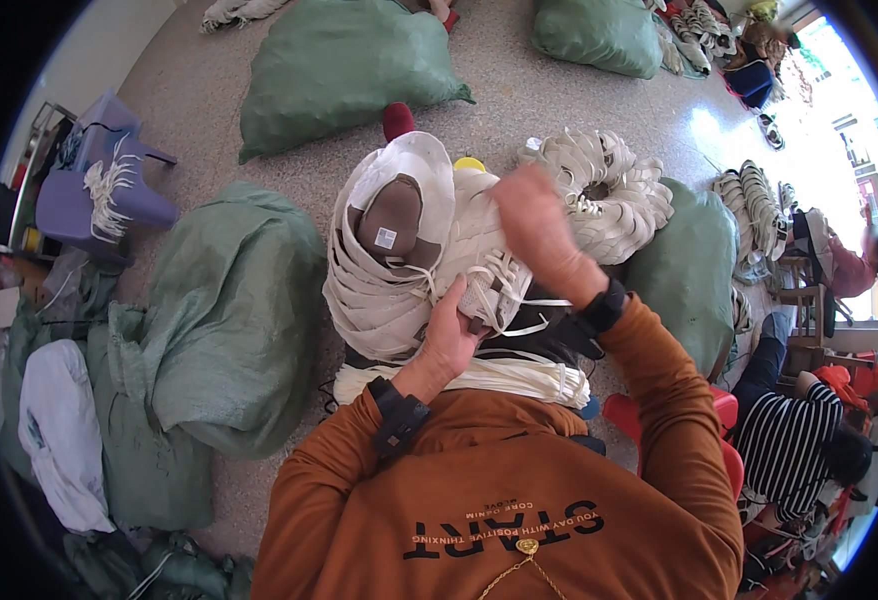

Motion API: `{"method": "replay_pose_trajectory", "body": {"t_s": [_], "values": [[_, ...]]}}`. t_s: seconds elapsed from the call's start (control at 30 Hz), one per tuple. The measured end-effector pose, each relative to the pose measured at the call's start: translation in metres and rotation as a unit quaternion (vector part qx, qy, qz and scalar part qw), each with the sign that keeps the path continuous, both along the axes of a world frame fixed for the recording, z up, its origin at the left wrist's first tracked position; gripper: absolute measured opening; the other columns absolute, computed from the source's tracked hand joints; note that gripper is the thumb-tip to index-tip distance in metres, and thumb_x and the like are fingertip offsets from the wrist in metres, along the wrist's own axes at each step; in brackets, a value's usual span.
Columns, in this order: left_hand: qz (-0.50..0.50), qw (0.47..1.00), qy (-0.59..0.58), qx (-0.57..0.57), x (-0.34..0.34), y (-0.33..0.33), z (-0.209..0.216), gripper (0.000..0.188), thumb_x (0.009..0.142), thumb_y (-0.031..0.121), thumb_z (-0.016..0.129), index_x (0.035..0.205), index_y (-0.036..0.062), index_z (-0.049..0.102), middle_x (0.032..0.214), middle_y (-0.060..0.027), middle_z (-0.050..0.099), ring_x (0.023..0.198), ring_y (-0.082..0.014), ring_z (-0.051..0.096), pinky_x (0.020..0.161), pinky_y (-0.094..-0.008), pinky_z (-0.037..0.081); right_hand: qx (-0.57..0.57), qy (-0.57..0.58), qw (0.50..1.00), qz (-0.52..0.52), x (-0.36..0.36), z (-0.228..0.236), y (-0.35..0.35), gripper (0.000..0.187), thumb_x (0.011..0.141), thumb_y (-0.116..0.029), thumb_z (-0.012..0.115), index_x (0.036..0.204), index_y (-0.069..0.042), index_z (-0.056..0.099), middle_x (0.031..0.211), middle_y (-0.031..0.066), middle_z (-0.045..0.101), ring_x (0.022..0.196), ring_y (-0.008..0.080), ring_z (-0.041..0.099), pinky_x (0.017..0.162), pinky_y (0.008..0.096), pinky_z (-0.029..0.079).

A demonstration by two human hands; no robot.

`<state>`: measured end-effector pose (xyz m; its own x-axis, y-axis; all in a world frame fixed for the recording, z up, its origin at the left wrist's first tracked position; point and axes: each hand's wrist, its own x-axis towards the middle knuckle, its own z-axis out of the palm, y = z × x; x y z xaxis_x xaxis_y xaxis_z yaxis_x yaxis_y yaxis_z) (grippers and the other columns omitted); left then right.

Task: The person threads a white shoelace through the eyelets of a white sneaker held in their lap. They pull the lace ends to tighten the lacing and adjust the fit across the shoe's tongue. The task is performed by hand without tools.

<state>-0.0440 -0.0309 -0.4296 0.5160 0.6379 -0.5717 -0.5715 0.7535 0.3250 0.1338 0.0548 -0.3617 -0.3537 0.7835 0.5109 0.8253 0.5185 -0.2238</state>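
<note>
A pale beige shoe upper (pixel 479 235) with white laces (pixel 494 285) lies over my lap. My left hand (pixel 446 335) grips its lower end by the tongue, thumb on top. My right hand (pixel 539 225) is raised over the upper's right side, blurred but curled closed; anything in its fingers is hidden. Loose lace ends hang beside the tongue. Against the upper's left side rests a nested stack of similar uppers (pixel 374 305), the outermost showing a brown lining. A bundle of cream laces (pixel 534 380) lies across my lap.
A ring of uppers (pixel 614 215) sits to the right by a green sack (pixel 689 270). More green sacks stand at left (pixel 239 330) and ahead (pixel 344 75). A purple stool (pixel 109 195) holds white laces. A person in a striped top (pixel 794 445) sits at right.
</note>
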Motion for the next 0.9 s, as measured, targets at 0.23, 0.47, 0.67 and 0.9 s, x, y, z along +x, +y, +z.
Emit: {"method": "replay_pose_trajectory", "body": {"t_s": [0.23,0.47,0.67,0.9], "values": [[0.001,1.000,-0.004,0.005,0.001,-0.001,-0.008,0.050,0.104,0.046,0.051,0.144,0.0163,0.050,0.140,-0.0048,0.058,0.130,-0.0244,0.052,0.110,-0.0497,0.037,-0.088,0.035,0.988,0.123,0.005,0.010,-0.006,0.041,0.074,0.011,0.052,0.109,-0.004,0.067,0.114,0.0147,0.066,0.113,0.0351,0.060,0.098,0.0435,0.046],[0.004,1.000,0.015,0.004,0.002,0.000,-0.001,0.050,0.104,0.046,0.051,0.144,0.0165,0.050,0.141,-0.0044,0.057,0.130,-0.0239,0.052,0.111,-0.0499,0.037,-0.155,-0.173,0.965,0.126,-0.010,-0.015,-0.028,0.016,0.078,-0.006,0.065,0.094,-0.005,0.064,0.094,0.0095,0.062,0.089,0.0280,0.063,0.086,0.0408,0.049],[0.000,1.000,-0.002,0.002,0.002,-0.002,-0.012,0.051,0.104,0.046,0.051,0.145,0.0155,0.049,0.143,-0.0045,0.056,0.132,-0.0239,0.051,0.111,-0.0504,0.036,-0.023,0.305,0.952,-0.029,-0.002,0.035,0.008,0.017,0.093,0.000,0.059,0.108,-0.003,0.066,0.077,0.0069,0.065,0.068,0.0165,0.063,0.063,0.0285,0.051],[0.001,1.000,0.007,0.002,0.002,0.000,-0.008,0.052,0.104,0.044,0.052,0.145,0.0135,0.049,0.143,-0.0059,0.057,0.132,-0.0243,0.051,0.112,-0.0506,0.036,-0.027,0.569,0.822,0.004,0.011,0.118,0.020,0.017,0.105,-0.012,0.054,0.112,-0.002,0.066,0.079,0.0023,0.063,0.066,0.0085,0.057,0.061,0.0212,0.047]]}}
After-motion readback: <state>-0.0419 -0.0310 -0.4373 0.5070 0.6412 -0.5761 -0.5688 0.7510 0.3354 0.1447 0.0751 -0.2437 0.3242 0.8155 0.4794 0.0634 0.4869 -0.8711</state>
